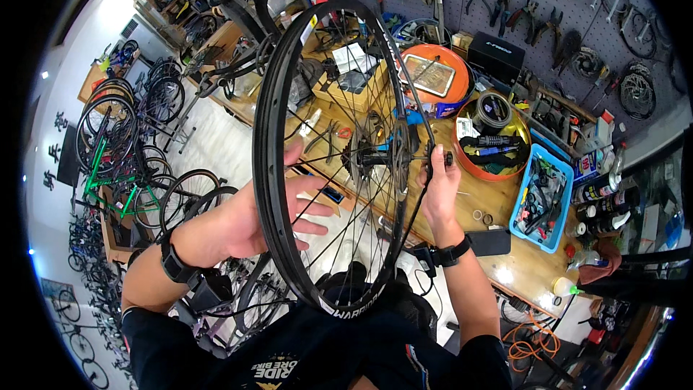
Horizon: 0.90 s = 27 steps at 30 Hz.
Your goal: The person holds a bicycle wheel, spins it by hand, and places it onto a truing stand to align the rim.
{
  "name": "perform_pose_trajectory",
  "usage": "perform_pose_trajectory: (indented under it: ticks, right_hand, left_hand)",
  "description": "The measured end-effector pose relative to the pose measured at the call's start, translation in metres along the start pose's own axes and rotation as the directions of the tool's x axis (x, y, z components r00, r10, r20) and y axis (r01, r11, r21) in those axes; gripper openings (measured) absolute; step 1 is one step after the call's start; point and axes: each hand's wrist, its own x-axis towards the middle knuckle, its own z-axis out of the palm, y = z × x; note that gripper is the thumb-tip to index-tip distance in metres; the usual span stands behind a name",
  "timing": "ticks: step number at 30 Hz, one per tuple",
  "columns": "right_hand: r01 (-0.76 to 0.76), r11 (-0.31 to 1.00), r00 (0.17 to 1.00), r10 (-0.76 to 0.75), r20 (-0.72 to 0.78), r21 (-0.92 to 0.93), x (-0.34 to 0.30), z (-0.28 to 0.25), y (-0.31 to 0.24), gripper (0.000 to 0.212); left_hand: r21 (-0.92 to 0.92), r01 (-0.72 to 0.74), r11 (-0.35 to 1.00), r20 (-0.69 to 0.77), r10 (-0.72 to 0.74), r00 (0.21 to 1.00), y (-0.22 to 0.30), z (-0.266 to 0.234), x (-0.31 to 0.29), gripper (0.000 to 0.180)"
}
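A black bicycle wheel [271, 137] stands upright and tilted in front of my chest, with bare rim, spokes and a cog cassette [351, 161] at its hub. My left hand [278, 209] is at the rim's left side, fingers spread, some of them seen through the spokes. It does not wrap round the rim; I cannot tell whether the palm touches it. On the wheel's right side my right hand [440, 184] is closed on a thin black cord-like strip [414, 222] that bows out from the rim. A small black knob [449, 159] shows by its thumb.
A wooden workbench [505, 263] lies beyond the wheel. On it are an orange round tray [480, 167], a blue bin of parts [567, 213], an orange tub lid [451, 65] and a cardboard box [339, 90]. Tools hang on the pegboard [462, 14]. Bicycles [119, 173] crowd the left.
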Motion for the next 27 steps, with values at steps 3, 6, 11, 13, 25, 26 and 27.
perform_pose_trajectory:
  ticks: [3, 6, 11, 13, 25, 26, 27]
  right_hand:
    - [-0.011, 1.000, 1.000, 0.011, 0.001, 0.024, 0.000, -0.001, 0.000, 0.029]
    - [-0.015, 0.998, 1.000, 0.015, 0.006, 0.054, -0.002, -0.003, -0.005, 0.029]
    - [-0.010, 1.000, 0.999, 0.010, -0.048, 0.008, -0.004, -0.011, -0.011, 0.035]
    - [0.005, 1.000, 0.999, -0.004, -0.049, 0.016, -0.002, -0.018, -0.008, 0.035]
    - [0.046, 0.999, 0.998, -0.045, -0.053, 0.022, -0.007, -0.032, -0.010, 0.032]
    - [0.067, 0.998, 0.995, -0.067, -0.080, -0.003, -0.008, -0.030, -0.010, 0.032]
    - [0.053, 0.999, 0.996, -0.053, -0.074, -0.006, -0.011, -0.029, -0.013, 0.031]
  left_hand:
    - [-0.013, 0.100, 0.995, 0.113, -0.098, 0.989, -0.007, -0.010, 0.011, 0.093]
    - [0.065, 0.232, 0.970, 0.141, -0.239, 0.961, 0.007, -0.002, 0.022, 0.095]
    - [0.026, 0.249, 0.968, 0.246, -0.248, 0.937, 0.006, 0.007, 0.037, 0.098]
    - [0.064, 0.271, 0.960, 0.197, -0.278, 0.940, 0.008, 0.020, 0.041, 0.104]
    - [0.172, 0.299, 0.939, 0.292, -0.338, 0.895, 0.017, 0.065, 0.062, 0.092]
    - [0.159, 0.315, 0.936, 0.313, -0.351, 0.883, 0.019, 0.066, 0.061, 0.088]
    - [0.145, 0.335, 0.931, 0.338, -0.365, 0.867, 0.021, 0.066, 0.062, 0.085]
